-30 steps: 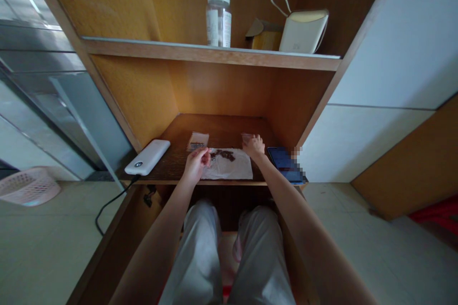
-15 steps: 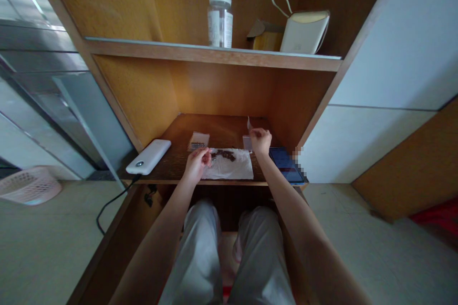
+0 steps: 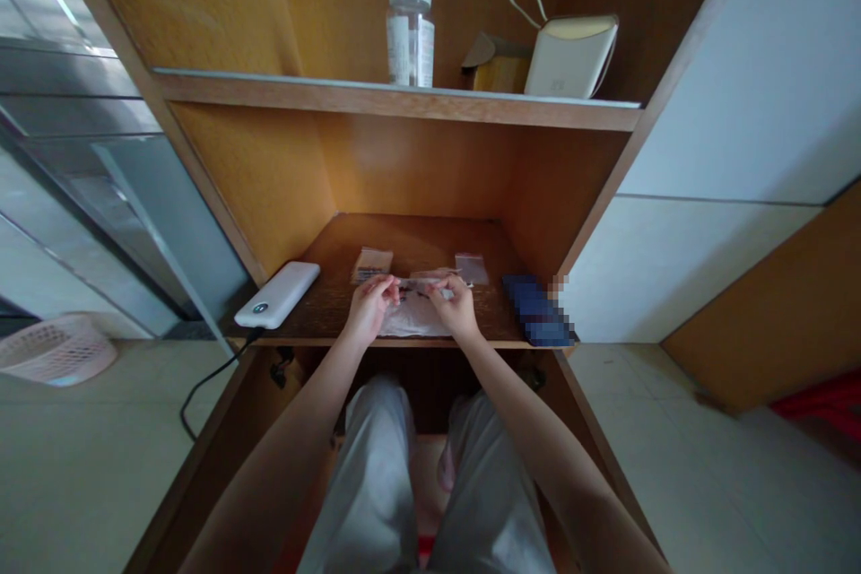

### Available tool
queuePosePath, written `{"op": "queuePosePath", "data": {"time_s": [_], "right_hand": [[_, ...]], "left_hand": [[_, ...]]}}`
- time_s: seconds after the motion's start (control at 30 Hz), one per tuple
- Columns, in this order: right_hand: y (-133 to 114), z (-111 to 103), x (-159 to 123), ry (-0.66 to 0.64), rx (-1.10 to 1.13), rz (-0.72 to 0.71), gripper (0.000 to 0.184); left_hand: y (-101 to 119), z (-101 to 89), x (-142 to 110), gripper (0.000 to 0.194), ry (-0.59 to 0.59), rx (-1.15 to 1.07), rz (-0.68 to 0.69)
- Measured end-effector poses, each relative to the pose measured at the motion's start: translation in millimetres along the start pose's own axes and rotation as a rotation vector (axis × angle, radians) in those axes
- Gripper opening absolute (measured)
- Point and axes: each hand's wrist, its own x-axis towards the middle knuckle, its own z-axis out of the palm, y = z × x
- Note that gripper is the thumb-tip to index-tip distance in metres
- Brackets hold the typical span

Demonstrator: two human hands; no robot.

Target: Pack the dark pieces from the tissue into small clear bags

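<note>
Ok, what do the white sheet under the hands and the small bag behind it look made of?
The white sheet looks like soft tissue or paper: matte and creased, though thin film can't be ruled out. The small bag looks like clear plastic: slightly glossy, with the dark desk showing through.

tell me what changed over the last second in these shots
The right hand moved left, away from the small clear bag, which it let go and which now lies on the shelf. It is now above the white paper, fingertips pinched near the left hand; whatever they hold is too small to tell. The left hand stayed put, as did the other clear bag and the white power bank.
</note>
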Motion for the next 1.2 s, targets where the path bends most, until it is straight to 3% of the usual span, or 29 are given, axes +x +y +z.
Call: {"op": "queuePosePath", "data": {"time_s": [0.1, 0.3, 0.43, 0.57, 0.7, 0.8, 0.97, 1.2], "right_hand": [[-7.8, -2.1, -0.8, -0.016, -0.050, -0.093, 0.014], [-14.3, -2.6, 0.9, -0.091, -0.133, -0.056, 0.017], [-14.9, -3.6, 2.2, -0.136, -0.140, -0.092, 0.015], [-9.7, -2.4, 1.3, -0.072, -0.087, -0.046, 0.017], [-3.2, -0.8, -0.7, 0.036, -0.032, 0.046, 0.023], [-1.8, -1.1, -1.2, 0.022, -0.051, 0.058, 0.025], [-1.1, -1.2, -1.3, -0.065, -0.065, 0.002, 0.029], [-4.5, 0.1, -2.3, -0.091, -0.050, -0.010, 0.027]], "left_hand": [[5.7, 9.6, -0.3, 0.007, -0.040, -0.094, -0.050], [16.5, 36.9, 4.1, 0.007, 0.028, -0.163, -0.120], [14.1, 46.0, 9.2, 0.005, 0.063, -0.127, -0.013], [12.9, 43.8, 10.8, 0.011, -0.025, 0.111, 0.070], [17.9, 38.3, 11.4, 0.014, -0.110, 0.442, 0.067], [20.7, 36.7, 13.4, 0.014, -0.183, 0.621, 0.051], [18.1, 36.4, 16.4, 0.013, -0.188, 0.669, 0.095], [15.2, 34.3, 18.1, 0.002, -0.148, 0.674, 0.147]]}}
